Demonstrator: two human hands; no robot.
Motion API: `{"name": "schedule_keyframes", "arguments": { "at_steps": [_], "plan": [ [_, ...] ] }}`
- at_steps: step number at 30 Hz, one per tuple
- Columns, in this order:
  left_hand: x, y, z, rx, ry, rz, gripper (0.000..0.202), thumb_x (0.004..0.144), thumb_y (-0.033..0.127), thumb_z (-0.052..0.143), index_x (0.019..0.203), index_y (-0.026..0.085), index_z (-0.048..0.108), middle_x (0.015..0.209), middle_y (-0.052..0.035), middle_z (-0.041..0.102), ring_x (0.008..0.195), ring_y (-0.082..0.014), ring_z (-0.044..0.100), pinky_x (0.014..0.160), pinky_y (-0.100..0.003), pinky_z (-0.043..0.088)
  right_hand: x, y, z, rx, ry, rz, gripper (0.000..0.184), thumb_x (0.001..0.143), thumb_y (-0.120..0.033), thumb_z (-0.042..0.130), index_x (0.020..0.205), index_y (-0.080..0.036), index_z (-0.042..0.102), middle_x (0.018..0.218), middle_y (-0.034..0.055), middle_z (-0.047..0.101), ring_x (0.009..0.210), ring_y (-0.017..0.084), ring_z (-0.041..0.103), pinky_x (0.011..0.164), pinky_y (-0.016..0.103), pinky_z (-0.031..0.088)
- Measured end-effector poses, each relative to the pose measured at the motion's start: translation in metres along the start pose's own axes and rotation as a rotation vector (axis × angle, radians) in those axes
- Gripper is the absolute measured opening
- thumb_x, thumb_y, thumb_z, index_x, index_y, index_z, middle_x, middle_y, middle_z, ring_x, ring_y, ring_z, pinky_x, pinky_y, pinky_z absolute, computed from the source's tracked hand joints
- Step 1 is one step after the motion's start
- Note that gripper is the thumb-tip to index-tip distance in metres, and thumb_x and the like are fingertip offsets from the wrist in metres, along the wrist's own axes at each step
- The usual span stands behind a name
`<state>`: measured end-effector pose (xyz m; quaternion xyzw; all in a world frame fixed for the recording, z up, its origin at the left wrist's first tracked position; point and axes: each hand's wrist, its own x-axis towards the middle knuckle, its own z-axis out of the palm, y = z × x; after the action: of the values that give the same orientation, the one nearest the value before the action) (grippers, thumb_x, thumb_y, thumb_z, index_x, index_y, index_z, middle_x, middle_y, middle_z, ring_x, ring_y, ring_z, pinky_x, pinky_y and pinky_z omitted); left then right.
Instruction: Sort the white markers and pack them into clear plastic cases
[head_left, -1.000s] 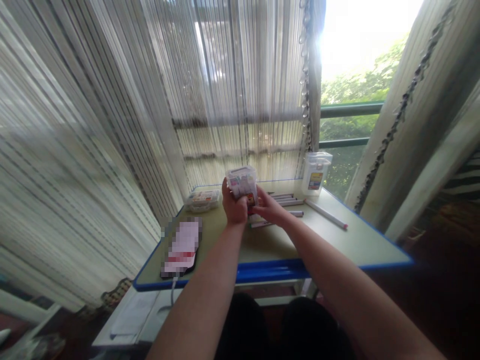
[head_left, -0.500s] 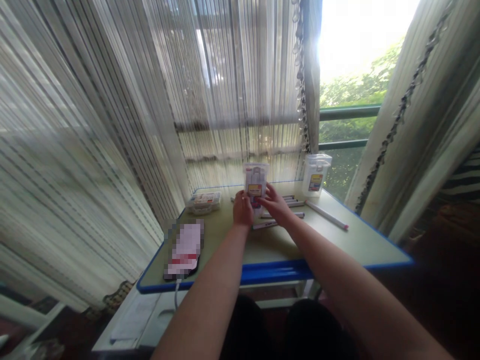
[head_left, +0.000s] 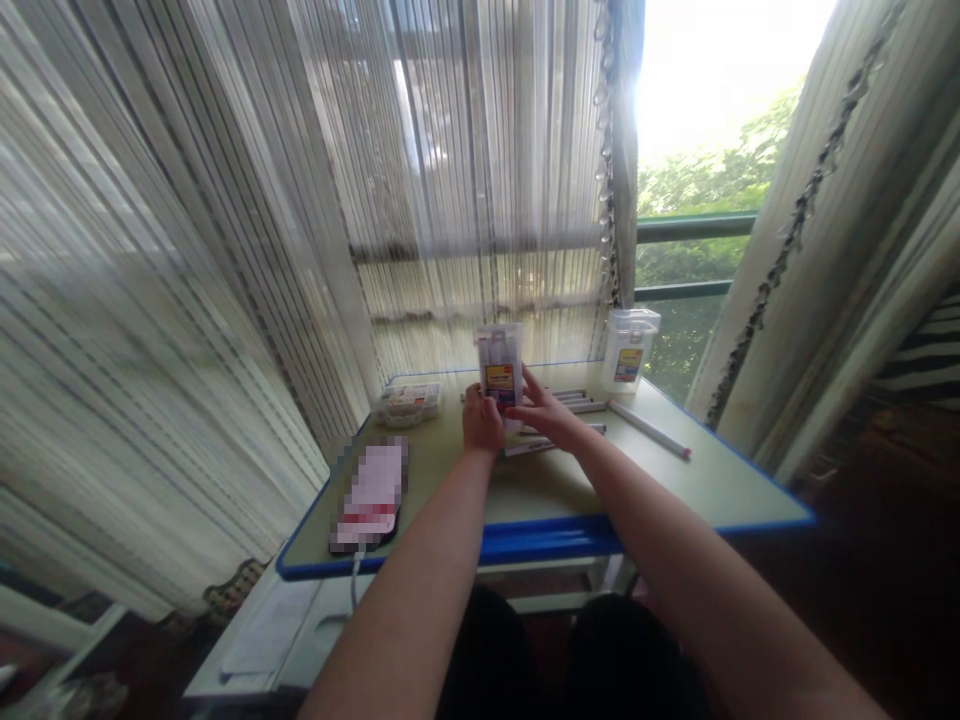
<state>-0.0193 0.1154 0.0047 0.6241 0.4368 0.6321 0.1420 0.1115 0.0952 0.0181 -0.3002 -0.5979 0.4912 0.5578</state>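
A clear plastic box of markers (head_left: 500, 364) with a yellow and red label stands upright on the green table (head_left: 675, 480). My left hand (head_left: 481, 425) wraps round its lower left side. My right hand (head_left: 546, 414) presses against its right side with fingers closed on it. Several loose grey markers (head_left: 577, 404) lie on the table just behind and under my right hand.
A second clear box (head_left: 628, 348) stands at the back right by the window. A flat clear case (head_left: 409, 402) lies at the back left. A phone (head_left: 369, 494) with a cable rests near the front left edge. A long pen (head_left: 649, 429) lies right. Curtains hang behind.
The marker box was held tilted and lifted in both hands a second ago; now it stands upright on the table, a little further back, with both hands still on it.
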Motion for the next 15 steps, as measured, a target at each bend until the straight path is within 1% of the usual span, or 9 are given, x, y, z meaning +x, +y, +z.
{"name": "schedule_keyframes", "arguments": {
  "at_steps": [3,7,10,12,15],
  "plan": [
    [-0.0014,0.0018,-0.0002,0.022,0.014,-0.014,0.011,0.083,0.021,0.039,0.083,0.020,0.050,0.075,-0.0073,0.063,0.066,-0.0197,0.060,0.059,-0.032,0.047,-0.0024,0.0018,-0.0008,-0.025,-0.034,-0.006,0.106,0.059,-0.026,0.078,0.146,-0.039,0.019,0.133,0.0040,0.054,0.091,0.020,0.066,0.082,0.039,0.055],
    [-0.0039,0.0047,0.0002,0.053,-0.013,-0.019,0.013,0.082,0.017,0.038,0.088,0.018,0.050,0.079,-0.0086,0.065,0.071,-0.0213,0.062,0.064,-0.035,0.049,-0.0036,0.0006,-0.0021,-0.061,-0.012,0.000,0.108,0.059,-0.028,0.079,0.147,-0.037,0.018,0.132,0.0057,0.055,0.089,0.020,0.067,0.081,0.039,0.055],
    [-0.0047,0.0052,0.0004,0.080,-0.017,-0.022,0.017,0.081,0.014,0.038,0.093,0.018,0.049,0.082,-0.0087,0.064,0.076,-0.0225,0.062,0.069,-0.036,0.049,-0.0043,-0.0032,-0.0031,-0.111,-0.022,0.000,0.108,0.056,-0.027,0.081,0.146,-0.035,0.023,0.133,0.0067,0.054,0.091,0.021,0.066,0.084,0.041,0.053],
    [-0.0051,0.0050,0.0003,0.097,-0.018,-0.011,0.019,0.081,0.012,0.038,0.097,0.016,0.048,0.084,-0.0088,0.063,0.079,-0.0224,0.062,0.072,-0.036,0.048,-0.0046,-0.0051,-0.0037,-0.140,-0.039,-0.002,0.103,0.056,-0.028,0.082,0.145,-0.033,0.029,0.133,0.0077,0.054,0.093,0.022,0.066,0.086,0.042,0.053],
    [-0.0062,0.0045,-0.0004,0.107,-0.022,0.014,0.021,0.080,0.010,0.039,0.100,0.015,0.046,0.088,-0.0090,0.062,0.084,-0.0216,0.061,0.076,-0.035,0.047,-0.0048,-0.0044,-0.0041,-0.176,-0.028,0.002,0.098,0.056,-0.030,0.082,0.142,-0.030,0.036,0.133,0.0092,0.054,0.094,0.024,0.066,0.086,0.043,0.052]
  ]
}}
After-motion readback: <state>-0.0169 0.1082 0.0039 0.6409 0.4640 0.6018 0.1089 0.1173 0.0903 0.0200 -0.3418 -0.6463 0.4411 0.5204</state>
